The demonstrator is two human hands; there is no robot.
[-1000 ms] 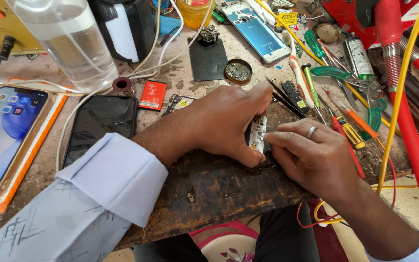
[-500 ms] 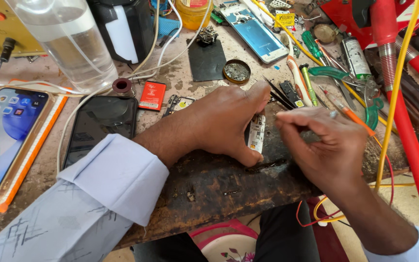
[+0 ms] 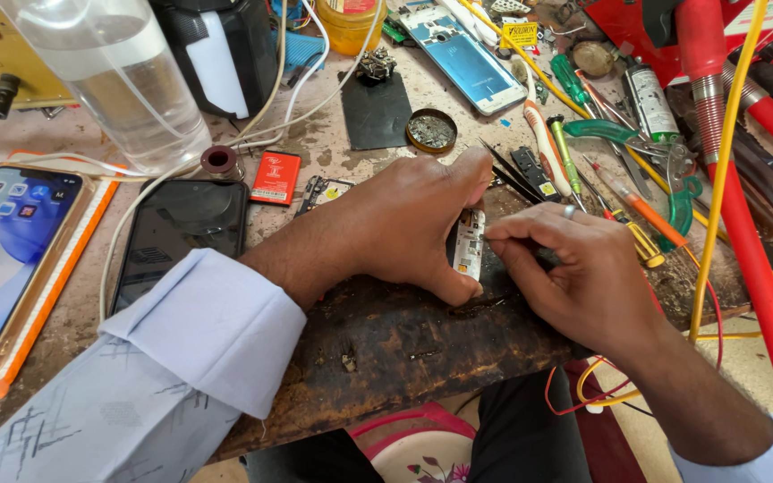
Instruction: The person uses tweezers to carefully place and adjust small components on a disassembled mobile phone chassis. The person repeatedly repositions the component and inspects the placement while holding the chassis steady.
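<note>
At the far left we are looking at a lit phone (image 3: 2, 259) lying face up in an orange tray, and just right of it a dark phone (image 3: 181, 237) lying screen up, both parked away from the work so the middle of the tabletop (image 3: 386, 344) stays free. Behind them a clear plastic bottle (image 3: 118, 80) is standing upright, with white cables trailing past a small red battery (image 3: 276, 177).

Moving right, our left hand (image 3: 395, 224) is reaching across in its pale blue sleeve and pinching a small circuit board (image 3: 469, 246) between thumb and fingers, its grip closed on the board's edges. We are holding the board on edge and pressed down on the dark, worn patch of tabletop, which seems to steady it and turn its face toward the other hand.

Our right hand (image 3: 574, 273) is meeting it from the right, fingertips closed tightly on a fine tool whose thin tip is touching the board's upper edge; the tool is too small for us to name.

Further right, screwdrivers (image 3: 624, 201), tweezers and a small round tin (image 3: 431, 131) are lying near, within easy reach. A thick red hose (image 3: 744, 224) and a yellow wire (image 3: 717, 179) are crossing at the right edge.
</note>
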